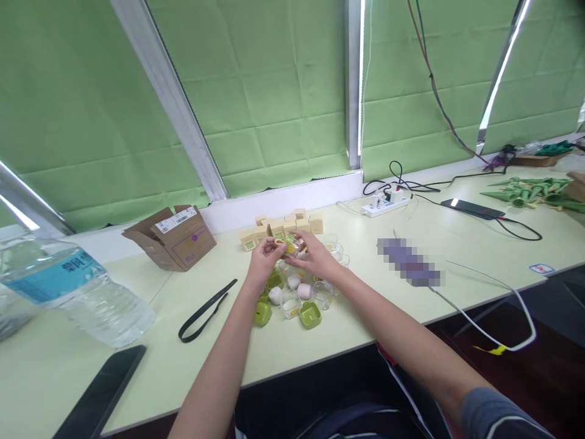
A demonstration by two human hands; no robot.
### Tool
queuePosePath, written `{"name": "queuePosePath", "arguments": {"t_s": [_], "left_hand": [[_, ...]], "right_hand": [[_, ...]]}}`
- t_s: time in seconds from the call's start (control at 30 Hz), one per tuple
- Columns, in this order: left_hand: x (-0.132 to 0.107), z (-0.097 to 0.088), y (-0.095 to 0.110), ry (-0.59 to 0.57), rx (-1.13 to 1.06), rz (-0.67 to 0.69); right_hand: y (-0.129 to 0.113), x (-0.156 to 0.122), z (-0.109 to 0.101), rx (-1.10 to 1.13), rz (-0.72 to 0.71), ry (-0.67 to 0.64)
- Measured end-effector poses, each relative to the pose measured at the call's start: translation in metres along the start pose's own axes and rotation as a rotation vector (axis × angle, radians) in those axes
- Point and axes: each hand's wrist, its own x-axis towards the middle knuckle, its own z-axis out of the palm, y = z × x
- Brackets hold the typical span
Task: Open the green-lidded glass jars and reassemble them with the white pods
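Observation:
My left hand (265,261) and my right hand (316,255) meet over a pile of small parts on the table. Between their closed fingers is a small clear plastic case (292,247) with a yellow sticker and something green at it. Under and before the hands lie a green square cup (311,314) and another green cup (262,314). Among them are clear plastic covers (290,305), a pale pink rounded piece (304,291) and a whitish one (275,296). My hands partly hide the pile.
Small cream boxes (316,224) stand behind the hands. Left are an open carton (187,241), a black strap (201,317), a large water bottle (77,286) and a dark phone (103,390). Right are a power strip (386,206), a black phone (473,209) and a white cable (484,332).

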Motion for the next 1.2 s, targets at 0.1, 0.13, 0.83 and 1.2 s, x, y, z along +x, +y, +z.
{"name": "queuePosePath", "arguments": {"t_s": [0.1,0.13,0.83,1.2], "left_hand": [[-0.015,0.001,0.002,-0.048,0.032,0.011],[-0.017,-0.001,0.002,-0.067,0.049,0.006],[-0.031,-0.009,0.0,0.033,0.587,0.358],[-0.032,-0.007,0.002,0.042,0.69,0.431]], "right_hand": [[-0.005,-0.001,-0.001,0.005,-0.053,-0.094],[-0.006,-0.002,-0.001,0.004,-0.064,-0.113],[-0.003,-0.003,0.002,0.134,-0.13,-0.169],[0.0,-0.004,0.005,0.035,-0.176,-0.074]]}}
